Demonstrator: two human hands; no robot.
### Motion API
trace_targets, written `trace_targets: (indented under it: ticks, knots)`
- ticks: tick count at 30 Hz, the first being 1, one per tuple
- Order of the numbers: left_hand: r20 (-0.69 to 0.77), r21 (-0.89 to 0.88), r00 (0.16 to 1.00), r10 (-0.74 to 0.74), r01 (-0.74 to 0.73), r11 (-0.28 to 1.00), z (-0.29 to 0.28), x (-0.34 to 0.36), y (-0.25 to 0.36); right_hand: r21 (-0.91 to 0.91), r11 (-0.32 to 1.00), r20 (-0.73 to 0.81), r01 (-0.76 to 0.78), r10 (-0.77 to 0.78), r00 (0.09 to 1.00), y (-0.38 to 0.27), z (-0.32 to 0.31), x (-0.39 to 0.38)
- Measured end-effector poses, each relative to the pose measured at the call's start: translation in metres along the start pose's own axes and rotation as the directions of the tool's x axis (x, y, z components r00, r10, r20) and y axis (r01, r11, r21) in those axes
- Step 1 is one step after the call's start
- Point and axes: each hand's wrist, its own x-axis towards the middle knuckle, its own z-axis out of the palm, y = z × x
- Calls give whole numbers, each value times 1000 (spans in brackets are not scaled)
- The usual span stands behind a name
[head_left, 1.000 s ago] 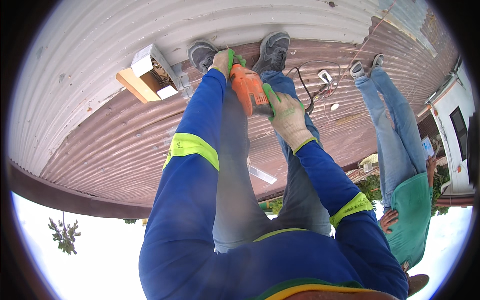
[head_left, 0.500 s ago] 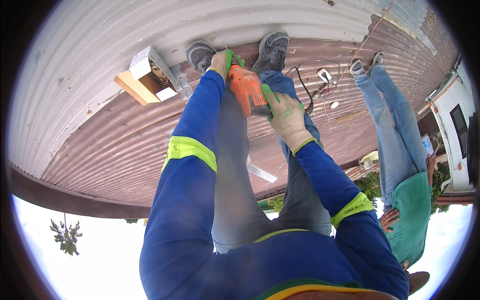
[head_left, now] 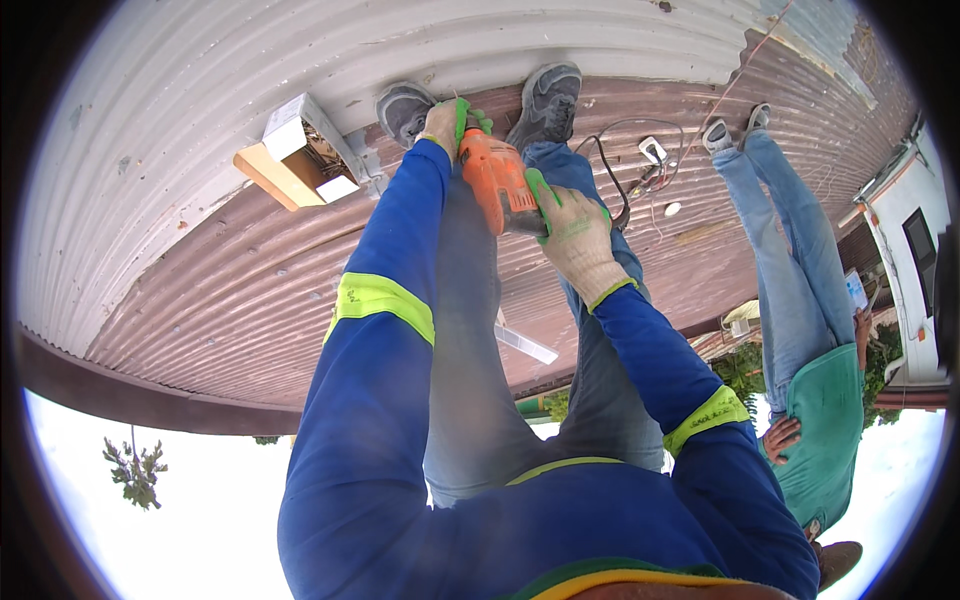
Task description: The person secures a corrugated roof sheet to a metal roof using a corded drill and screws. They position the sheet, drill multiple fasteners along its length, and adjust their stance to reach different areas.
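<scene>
An orange power drill (head_left: 497,182) with a dark handle end lies in front of my legs, held between both gloved hands. My left hand (head_left: 447,124) is closed around its front end, where a thin bit or fastener tip pokes out past the glove; the exact grip there is partly hidden. Wrapped over the drill's rear handle is my right hand (head_left: 574,226), and a black cord (head_left: 607,165) runs away beside it. Both gloves are cream knit with green palms. My grey shoes (head_left: 548,103) stand on the corrugated metal roof just beyond the drill.
Left of my feet sits an open cardboard box (head_left: 287,160) holding small brown metal pieces. To the right are a white socket outlet (head_left: 653,150) with tangled wires and a small white disc (head_left: 672,209). Another person (head_left: 815,420) in a green shirt stands at right. The roof edge (head_left: 180,407) curves behind me.
The view has shifted very slightly. Both hands keep their places on the drill, and nothing else has visibly moved.
</scene>
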Motion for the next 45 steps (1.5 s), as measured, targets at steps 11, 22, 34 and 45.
trace_targets:
  ticks: [11,22,34,45]
  knots:
    - [19,-18,1000,-11,11,1000,2,-1,3,23,999,23,-39,38,999,-1,0,1]
    - [14,46,998,63,-64,997,-3,-11,3,14,999,-22,-38,38,999,0,-2,5]
    - [89,99,990,105,-114,989,33,-99,-26,72,976,141,-208,196,970,-11,-22,24]
    - [25,11,996,82,-82,997,32,-94,-38,56,987,110,-154,147,983,-5,-27,24]
